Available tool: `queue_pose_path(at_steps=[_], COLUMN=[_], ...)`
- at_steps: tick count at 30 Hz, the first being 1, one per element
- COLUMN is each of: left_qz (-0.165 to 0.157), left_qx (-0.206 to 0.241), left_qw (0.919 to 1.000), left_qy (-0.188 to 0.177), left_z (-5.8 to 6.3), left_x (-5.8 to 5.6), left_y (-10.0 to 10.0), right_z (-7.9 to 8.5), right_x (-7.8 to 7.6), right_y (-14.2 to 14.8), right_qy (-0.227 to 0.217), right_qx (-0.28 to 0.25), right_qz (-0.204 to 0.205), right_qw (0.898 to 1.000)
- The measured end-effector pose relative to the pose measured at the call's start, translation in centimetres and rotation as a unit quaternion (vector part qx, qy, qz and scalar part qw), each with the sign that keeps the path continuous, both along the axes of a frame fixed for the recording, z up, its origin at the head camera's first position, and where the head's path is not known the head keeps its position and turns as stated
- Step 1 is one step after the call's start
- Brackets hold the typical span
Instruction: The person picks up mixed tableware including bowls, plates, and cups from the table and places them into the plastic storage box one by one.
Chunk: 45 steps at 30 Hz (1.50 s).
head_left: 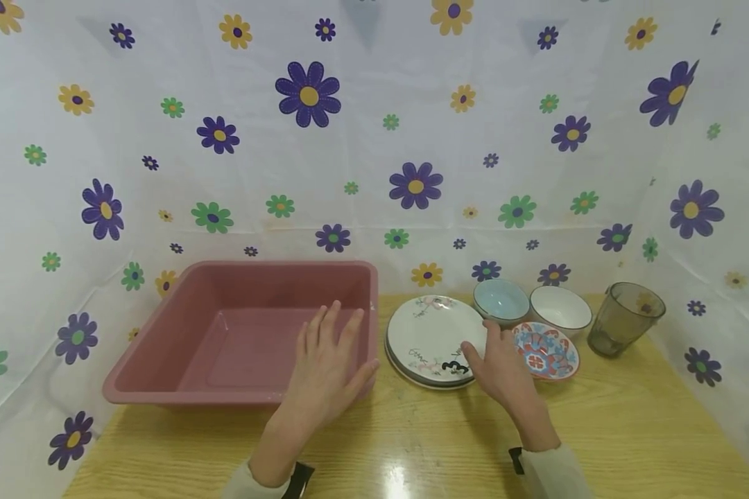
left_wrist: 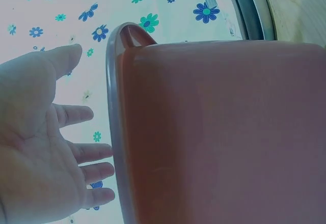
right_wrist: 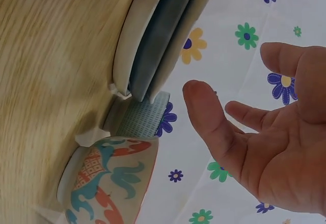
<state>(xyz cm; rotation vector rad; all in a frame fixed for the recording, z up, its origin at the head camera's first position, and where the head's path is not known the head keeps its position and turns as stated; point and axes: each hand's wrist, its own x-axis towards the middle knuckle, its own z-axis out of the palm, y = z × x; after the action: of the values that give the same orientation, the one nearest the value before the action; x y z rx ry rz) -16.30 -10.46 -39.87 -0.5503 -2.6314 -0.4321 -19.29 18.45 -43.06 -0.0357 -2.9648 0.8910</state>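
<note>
My left hand (head_left: 324,371) hovers over the front right part of a pink plastic basin (head_left: 243,398), fingers spread and holding nothing. In the left wrist view its palm faces the camera, beside the basin's rim (left_wrist: 116,132). My right hand (head_left: 502,367) hangs between a stack of plates (head_left: 433,333) and a red-and-blue patterned bowl (head_left: 552,353). The right wrist view has that hand (right_wrist: 275,152) apart from both, thumb and fingers loosely bent round nothing. The top plate is white with floral designs; a grey one (right_wrist: 165,35) lies beneath it, above a pale one.
Behind the patterned bowl stand a light blue bowl (head_left: 501,302) and a white bowl (head_left: 560,308). A tinted glass (head_left: 624,319) is at the far right. Wooden tabletop (head_left: 424,436) runs along the front, and a flowered cloth (head_left: 362,152) hangs behind and at both sides.
</note>
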Motion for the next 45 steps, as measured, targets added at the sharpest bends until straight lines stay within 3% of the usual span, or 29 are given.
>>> queue_pose_path(at_steps=[8,23,39,45], left_qz=[-0.006,-0.006,-0.010,-0.011], left_qx=[0.006,0.003,0.003,0.002], left_qw=[1.0000,0.9999,0.9998,0.9997], left_qy=[0.005,0.014,0.017,0.020], left_z=[0.0,0.0,0.0,0.0], left_x=[0.1,0.1,0.1,0.1], left_y=[0.1,-0.1,-0.1,-0.1], right_z=[-0.7,-2.2,-2.3,-2.4], right_x=[-0.7,-1.4,-1.7,-1.9], right_y=[0.6,1.0,1.1,1.1], right_qy=[-0.030,-0.108,-0.110,-0.117], right_qx=[0.024,-0.006,-0.067,-0.096], right_qz=[-0.014,-0.006,0.007,-0.005], right_qw=[0.999,0.994,0.992,0.988])
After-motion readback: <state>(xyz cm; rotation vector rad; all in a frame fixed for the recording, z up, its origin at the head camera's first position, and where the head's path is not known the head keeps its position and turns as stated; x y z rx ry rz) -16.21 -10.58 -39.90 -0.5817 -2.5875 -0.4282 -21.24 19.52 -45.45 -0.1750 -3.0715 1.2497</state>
